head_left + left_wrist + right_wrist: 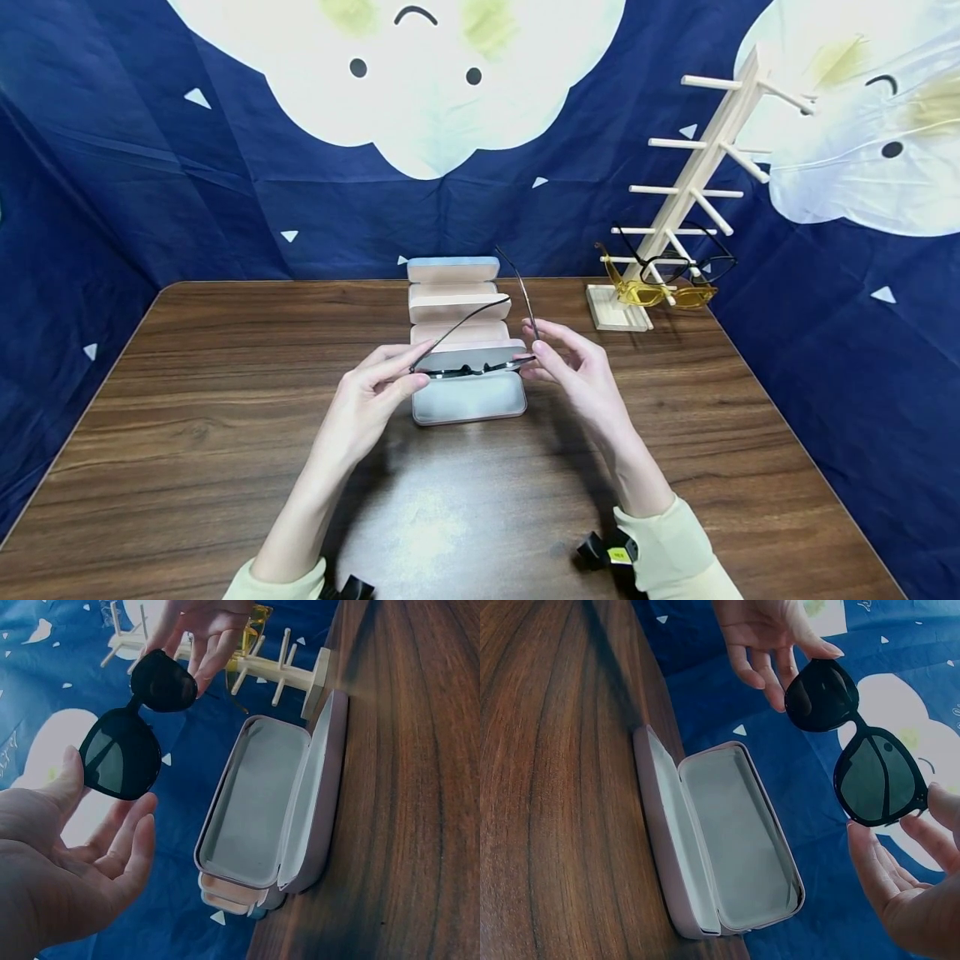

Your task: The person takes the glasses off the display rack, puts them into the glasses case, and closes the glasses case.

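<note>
Both hands hold a pair of black sunglasses with dark lenses, its temples unfolded and pointing away from me. My left hand pinches the left end near the hinge; in the left wrist view its thumb is at the edge of a lens. At the other end, the fingers and thumb of my right hand grip the frame by the right hinge. Below the sunglasses lies an open glasses case with a pale grey lining and a pinkish shell. Nothing lies inside its lined half.
More open pink cases stand in a row behind the nearest one. At the back right, a wooden peg rack carries yellow-framed glasses and black-framed glasses. A blue cloth hangs behind the wooden table.
</note>
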Tool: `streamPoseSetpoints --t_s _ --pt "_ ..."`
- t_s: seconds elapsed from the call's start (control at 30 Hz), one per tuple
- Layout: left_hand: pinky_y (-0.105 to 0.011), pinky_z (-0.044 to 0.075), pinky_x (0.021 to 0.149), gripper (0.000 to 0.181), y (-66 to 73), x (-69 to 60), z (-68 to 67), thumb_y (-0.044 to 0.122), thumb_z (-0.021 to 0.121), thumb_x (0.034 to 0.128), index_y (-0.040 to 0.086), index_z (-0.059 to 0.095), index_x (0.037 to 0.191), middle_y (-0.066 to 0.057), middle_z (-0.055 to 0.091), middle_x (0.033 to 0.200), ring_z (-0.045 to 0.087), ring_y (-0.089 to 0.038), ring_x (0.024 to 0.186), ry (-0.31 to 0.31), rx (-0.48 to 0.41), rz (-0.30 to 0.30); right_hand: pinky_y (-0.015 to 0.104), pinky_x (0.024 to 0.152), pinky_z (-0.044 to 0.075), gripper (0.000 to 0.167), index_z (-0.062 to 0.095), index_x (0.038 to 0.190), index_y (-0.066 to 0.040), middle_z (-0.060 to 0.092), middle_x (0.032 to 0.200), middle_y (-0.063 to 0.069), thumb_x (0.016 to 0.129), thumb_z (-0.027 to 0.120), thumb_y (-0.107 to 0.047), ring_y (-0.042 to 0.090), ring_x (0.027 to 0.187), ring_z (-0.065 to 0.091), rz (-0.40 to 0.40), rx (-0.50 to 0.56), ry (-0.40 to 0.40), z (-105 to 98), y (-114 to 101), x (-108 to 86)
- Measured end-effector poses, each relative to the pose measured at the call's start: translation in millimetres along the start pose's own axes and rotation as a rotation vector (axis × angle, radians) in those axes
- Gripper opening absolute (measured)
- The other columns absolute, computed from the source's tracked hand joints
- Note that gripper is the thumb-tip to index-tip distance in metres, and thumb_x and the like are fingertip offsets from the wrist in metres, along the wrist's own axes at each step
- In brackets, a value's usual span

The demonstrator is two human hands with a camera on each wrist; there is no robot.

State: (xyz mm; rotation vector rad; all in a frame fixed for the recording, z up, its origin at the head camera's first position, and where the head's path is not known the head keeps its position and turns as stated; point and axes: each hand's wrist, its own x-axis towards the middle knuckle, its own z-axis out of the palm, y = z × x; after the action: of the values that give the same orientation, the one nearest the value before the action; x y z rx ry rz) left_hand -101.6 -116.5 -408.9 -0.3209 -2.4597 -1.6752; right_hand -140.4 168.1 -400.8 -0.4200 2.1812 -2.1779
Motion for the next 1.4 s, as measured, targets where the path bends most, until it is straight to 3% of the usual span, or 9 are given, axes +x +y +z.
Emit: streamPoseSetpoints --t_s 0.17,0.4,0.57,0.83,1.17,1.4 --pt "-0.014 0.048 0.083 0.039 0.2 -0.3 -0.4 0.026 0.07 0.098 0.034 0.067 0.136 0.006 0.069 0.132 0.061 -0.001 0.105 -0.002 0.008 -0.003 0.039 0.089 0.063 0.042 0.053 0.144 0.005 0.057 0.147 0.025 0.105 0.057 -0.01 0.02 0.094 0.077 0.0 -0.001 -0.008 -0.5 0.3 -0.2" --pt "-0.016 0.048 0.079 0.037 0.2 -0.1 -0.8 0.026 0.071 0.0973 0.03 0.07 0.134 0.005 0.068 0.131 0.062 -0.003 0.092 0.0 0.021 -0.003 0.036 0.088 0.063 0.042 0.054 0.145 0.002 0.056 0.148 0.024 0.105 0.056 -0.01 0.022 0.094 0.076 0.003 0.0 -0.01 0.2 -1.6 -0.8" --pt "-0.017 0.048 0.077 0.036 0.0 -0.1 -0.9 0.025 0.071 0.0974 0.026 0.071 0.133 0.004 0.069 0.131 0.061 -0.003 0.087 0.004 0.021 0.01 0.036 0.088 0.063 0.043 0.053 0.146 0.002 0.056 0.147 0.024 0.105 0.056 -0.011 0.028 0.098 0.076 -0.002 -0.012 -0.013 0.2 -1.0 -0.6" --pt "-0.018 0.048 0.076 0.032 -0.5 -0.3 -1.0 0.021 0.072 0.0967 0.025 0.074 0.129 0.003 0.068 0.131 0.06 -0.004 0.079 0.01 0.005 0.048 0.038 0.088 0.063 0.044 0.05 0.148 0.005 0.055 0.147 0.025 0.106 0.055 -0.009 0.024 0.099 0.076 -0.017 -0.018 -0.021 0.7 0.1 -0.2" --pt "-0.015 0.049 0.08 0.03 -0.5 -0.3 -1.3 0.021 0.072 0.0968 0.021 0.075 0.126 0.002 0.067 0.132 0.065 -0.001 0.091 0.002 -0.027 0.034 0.04 0.089 0.063 0.044 0.05 0.148 0.004 0.054 0.145 0.029 0.106 0.053 -0.007 0.015 0.096 0.076 -0.029 -0.023 -0.042 0.3 0.1 0.2" --pt "-0.013 0.05 0.084 0.031 0.0 -0.3 -1.6 0.02 0.072 0.0964 0.014 0.075 0.126 0.001 0.067 0.131 0.066 0.002 0.101 0.001 -0.033 0.026 0.034 0.088 0.063 0.044 0.048 0.149 0.005 0.053 0.146 0.029 0.107 0.051 -0.006 0.012 0.094 0.075 -0.015 -0.027 -0.048 0.2 -0.9 -0.1"
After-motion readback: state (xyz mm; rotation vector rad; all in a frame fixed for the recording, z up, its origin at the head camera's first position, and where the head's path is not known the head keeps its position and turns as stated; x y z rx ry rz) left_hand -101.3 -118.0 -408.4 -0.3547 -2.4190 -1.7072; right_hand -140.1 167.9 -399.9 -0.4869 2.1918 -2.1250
